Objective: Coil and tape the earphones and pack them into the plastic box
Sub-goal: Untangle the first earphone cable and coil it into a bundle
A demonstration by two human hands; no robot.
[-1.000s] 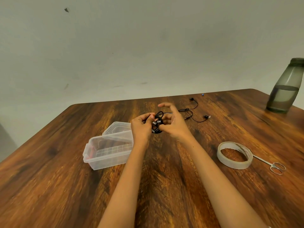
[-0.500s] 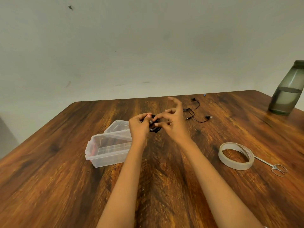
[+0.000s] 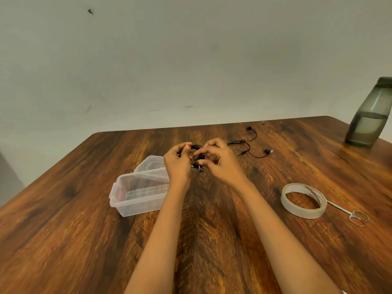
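Left of centre you've got the clear plastic box (image 3: 140,193) sitting open on the tabletop (image 3: 63,230), with its lid (image 3: 149,164) lying just behind it. Your left hand (image 3: 177,164) is right above the box's right end, grip closed, thumb and fingers pinched on the black coiled earphones (image 3: 196,159). Your right hand (image 3: 220,161) is pressed in from the other side, fingertips nipped onto the same bundle, other fingers curled loose. So the coil is held between both hands, mid-frame, up off the wood.

Further right and toward the back edge, a second pair of earphones (image 3: 249,145) lies loose and uncoiled. Lower right, the tape roll (image 3: 303,200) lies flat, with small scissors (image 3: 352,214) just beside it. A dark water bottle (image 3: 370,115) stands at the far right edge.
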